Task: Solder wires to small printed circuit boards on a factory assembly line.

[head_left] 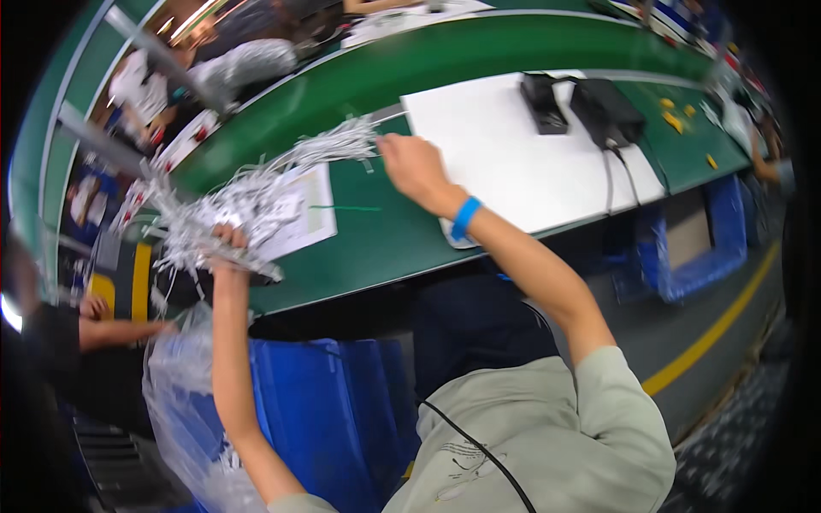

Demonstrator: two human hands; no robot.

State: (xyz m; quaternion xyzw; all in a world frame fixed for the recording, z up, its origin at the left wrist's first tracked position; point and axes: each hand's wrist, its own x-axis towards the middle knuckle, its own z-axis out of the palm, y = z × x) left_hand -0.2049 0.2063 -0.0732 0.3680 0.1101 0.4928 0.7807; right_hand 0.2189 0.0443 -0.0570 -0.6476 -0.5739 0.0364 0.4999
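A big tangled heap of thin white wires (pixel 248 201) lies along the left part of the green workbench (pixel 368 248). My left hand (pixel 227 245) is closed round a bunch at its near end, and loose ends stick out on both sides. At the far right end of the heap, beside a straighter bunch of white wires (pixel 340 144), is my right hand (pixel 416 171) with its fingers curled together. What they pinch, if anything, is too small to tell. Under the heap lies a printed paper sheet (pixel 321 209), partly covered. A thin green strip (pixel 346 208) rests beside it.
A white board (pixel 496 162) covers the bench's middle, bearing black power adapters (pixel 607 111) with cords. Small yellow pieces (pixel 673 122) lie further right. Blue bins (pixel 316 402) and a clear plastic bag (pixel 175 385) stand below at left; another blue bin (pixel 701 265) is at right. A co-worker's arm (pixel 120 332) reaches in.
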